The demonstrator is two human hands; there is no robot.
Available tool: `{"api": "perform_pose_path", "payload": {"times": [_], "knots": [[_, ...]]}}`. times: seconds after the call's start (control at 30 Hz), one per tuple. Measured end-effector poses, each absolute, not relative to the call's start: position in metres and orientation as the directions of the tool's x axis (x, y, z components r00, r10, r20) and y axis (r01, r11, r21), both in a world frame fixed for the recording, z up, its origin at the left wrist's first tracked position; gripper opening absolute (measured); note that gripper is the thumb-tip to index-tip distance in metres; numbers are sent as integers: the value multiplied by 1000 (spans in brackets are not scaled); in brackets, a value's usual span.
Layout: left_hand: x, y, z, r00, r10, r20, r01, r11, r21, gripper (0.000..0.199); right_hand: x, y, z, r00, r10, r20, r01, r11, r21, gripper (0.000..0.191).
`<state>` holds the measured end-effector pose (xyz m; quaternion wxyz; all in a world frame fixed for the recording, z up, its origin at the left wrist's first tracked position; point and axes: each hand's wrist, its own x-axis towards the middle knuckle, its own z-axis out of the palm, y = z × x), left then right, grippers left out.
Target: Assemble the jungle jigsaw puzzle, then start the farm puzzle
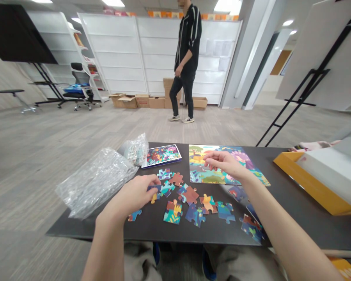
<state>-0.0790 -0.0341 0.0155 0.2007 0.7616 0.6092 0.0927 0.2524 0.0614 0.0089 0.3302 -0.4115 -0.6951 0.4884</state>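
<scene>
Several loose puzzle pieces (195,214) lie scattered on the black table (152,230). My left hand (139,192) rests over the pieces at the left, its curled fingertips on a blue and yellow piece (154,195). Above the assembled colourful puzzle board (213,176) hovers my right hand (222,162), fingers loosely bent and apart, with nothing visible in it. A small picture card or box (162,155) lies behind the left pieces. More pieces (251,227) are near my right forearm, partly hidden by it.
Clear plastic wrap (96,181) and a bag with small contents (136,150) lie at the table's left. A yellow box (312,187) with a white insert stands at the right. Beyond the table, a person (188,47) in dark clothes stands before white shelving (114,50).
</scene>
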Motion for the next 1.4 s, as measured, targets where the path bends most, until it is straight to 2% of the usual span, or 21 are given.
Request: {"api": "perform_pose_path", "payload": {"times": [0.13, 0.23, 0.37, 0.53, 0.7, 0.83, 0.97, 1.07, 1.2, 1.4], "knots": [[-58, -32, 28, 187, 979, 84, 850, -204, 485, 31, 249, 59, 9, -466, 883, 51, 256, 190, -948, 37], [-36, -28, 27, 226, 961, 157, 782, -275, 559, 27, 242, 54, 7, -584, 811, -32, 288, 171, -942, 34], [-13, -22, 16, 330, 928, 173, 672, -360, 648, 21, 233, 47, 2, -696, 703, -146, 353, 159, -922, 31], [1, -18, 11, 399, 898, 183, 560, -397, 727, 27, 231, 49, -5, -726, 678, -117, 331, 196, -923, 32], [7, -13, 6, 380, 909, 174, 561, -376, 737, 28, 235, 51, -4, -701, 707, -95, 302, 173, -938, 29], [11, -7, -1, 347, 919, 186, 550, -361, 753, 22, 236, 51, -2, -688, 722, -76, 294, 182, -938, 30], [12, -5, -6, 311, 932, 183, 611, -344, 713, 22, 236, 51, -1, -658, 751, -47, 281, 188, -941, 33], [12, -5, -8, 344, 908, 241, 645, -415, 642, 38, 236, 52, 0, -649, 759, -61, 287, 169, -943, 35], [13, -6, -6, 370, 897, 242, 690, -440, 575, 57, 235, 52, 2, -634, 771, -64, 297, 165, -940, 36], [15, -9, -3, 363, 892, 270, 767, -450, 456, 51, 235, 52, 2, -620, 782, -60, 307, 172, -936, 40]]}}
